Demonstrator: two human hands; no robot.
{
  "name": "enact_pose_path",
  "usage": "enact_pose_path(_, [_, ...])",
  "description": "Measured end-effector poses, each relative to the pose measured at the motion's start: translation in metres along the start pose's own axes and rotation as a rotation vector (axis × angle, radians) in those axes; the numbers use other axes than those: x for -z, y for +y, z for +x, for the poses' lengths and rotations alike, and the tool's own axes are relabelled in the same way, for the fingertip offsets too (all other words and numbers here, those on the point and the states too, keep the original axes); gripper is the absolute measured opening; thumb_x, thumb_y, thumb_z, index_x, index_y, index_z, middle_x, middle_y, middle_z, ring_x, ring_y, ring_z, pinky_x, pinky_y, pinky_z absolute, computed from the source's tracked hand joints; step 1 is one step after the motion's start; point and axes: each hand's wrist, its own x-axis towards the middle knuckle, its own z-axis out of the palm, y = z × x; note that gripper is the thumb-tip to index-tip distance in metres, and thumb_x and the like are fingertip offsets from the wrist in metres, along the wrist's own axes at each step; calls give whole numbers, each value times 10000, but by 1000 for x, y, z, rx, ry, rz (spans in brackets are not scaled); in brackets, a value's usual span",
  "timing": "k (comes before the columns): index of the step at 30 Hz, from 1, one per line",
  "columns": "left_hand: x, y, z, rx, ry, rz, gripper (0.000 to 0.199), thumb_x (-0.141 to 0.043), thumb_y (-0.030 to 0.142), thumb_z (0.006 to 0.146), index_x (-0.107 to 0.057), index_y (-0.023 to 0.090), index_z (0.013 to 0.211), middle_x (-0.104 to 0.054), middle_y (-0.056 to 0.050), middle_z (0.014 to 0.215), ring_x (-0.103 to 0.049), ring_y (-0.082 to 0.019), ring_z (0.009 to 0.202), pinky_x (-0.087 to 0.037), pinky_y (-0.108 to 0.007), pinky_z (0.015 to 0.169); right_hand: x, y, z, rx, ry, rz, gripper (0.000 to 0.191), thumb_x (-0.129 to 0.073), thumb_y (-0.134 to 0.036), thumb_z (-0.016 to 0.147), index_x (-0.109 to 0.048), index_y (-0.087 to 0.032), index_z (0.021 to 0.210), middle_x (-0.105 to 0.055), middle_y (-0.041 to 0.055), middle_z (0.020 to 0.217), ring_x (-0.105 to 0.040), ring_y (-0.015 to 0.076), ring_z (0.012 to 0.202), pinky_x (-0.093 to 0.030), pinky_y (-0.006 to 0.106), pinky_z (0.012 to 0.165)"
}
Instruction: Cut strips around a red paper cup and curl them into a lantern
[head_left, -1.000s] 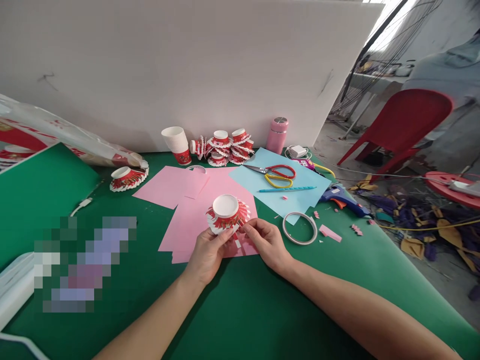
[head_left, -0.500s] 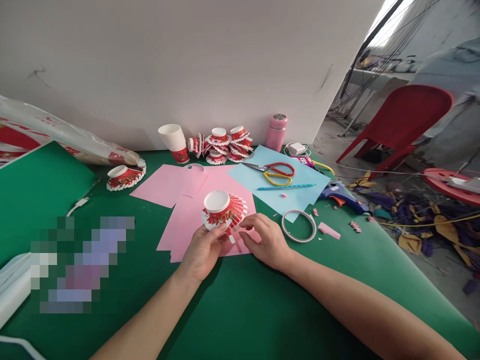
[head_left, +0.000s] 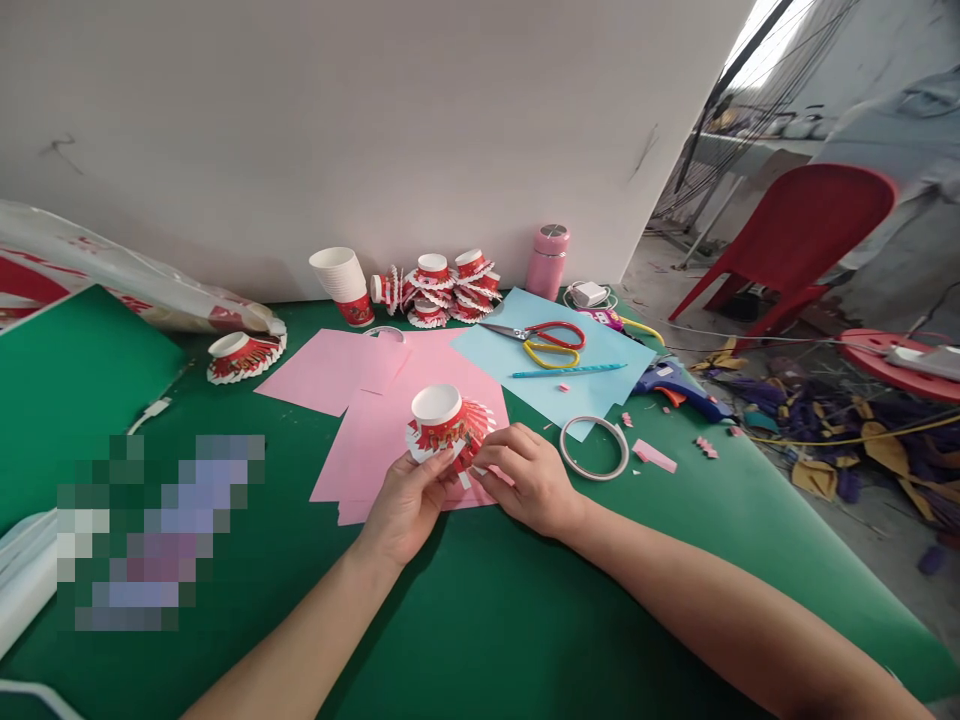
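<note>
A red and white paper cup [head_left: 438, 408], its side cut into strips that fan outward, is held above pink paper [head_left: 360, 460]. My left hand [head_left: 411, 505] grips its near left side, thumb on top of the strips. At the cup's right edge, my right hand [head_left: 526, 478] pinches one of the strips between thumb and fingers. Some of the strips near the fingertips look folded over; the fingers partly hide them.
Behind stand a stack of paper cups [head_left: 341, 285], several cut cups [head_left: 433, 285] and a pink bottle [head_left: 548, 262]. To the right lie scissors [head_left: 551, 340], a blue pencil-like stick [head_left: 570, 371], a tape roll [head_left: 595, 449] and a glue gun [head_left: 686, 388]. Another cut cup [head_left: 244, 357] sits left.
My right hand has closed in from beside the cup, its fingers coming together on a strip at the right edge. My left hand keeps its hold. The view has shifted slightly.
</note>
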Motion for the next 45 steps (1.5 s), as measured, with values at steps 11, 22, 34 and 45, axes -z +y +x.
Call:
enact_pose_path(11, [3, -8, 1, -73, -147, 82, 177, -712, 214, 693, -701, 174, 865, -700, -45, 899, -618, -164, 817, -479, -309, 785, -2, -4, -2, -419, 81, 283, 34, -543, -170, 840, -549, -182, 809, -644, 18, 688, -585, 123, 614, -471, 249, 565])
enact_pose_path(22, [4, -11, 2, -92, -133, 83, 183, -717, 196, 680, -697, 174, 861, -709, -44, 877, -620, -167, 833, -484, -297, 770, -2, -5, -1, -237, 105, 233, 59, -544, -134, 837, -554, -192, 826, -653, 22, 718, -610, 127, 659, -499, 246, 597])
enact_pose_path(34, [-1, -2, 1, -57, -7, -3, 239, -769, 179, 590, -695, 160, 817, -713, -31, 830, -627, -149, 772, -478, -271, 770, 4, 1, 1, 130, -153, -64, 115, -481, -172, 885, -592, -181, 911, -692, 65, 941, -594, 174, 834, -485, 305, 705])
enact_pose_path(45, [3, -4, 2, -63, -41, 3, 202, -726, 189, 649, -684, 151, 843, -709, -40, 865, -624, -150, 819, -464, -261, 766, 3, 1, -4, 168, -196, -101, 156, -461, -189, 899, -598, -164, 969, -687, 67, 1017, -577, 189, 903, -476, 319, 728])
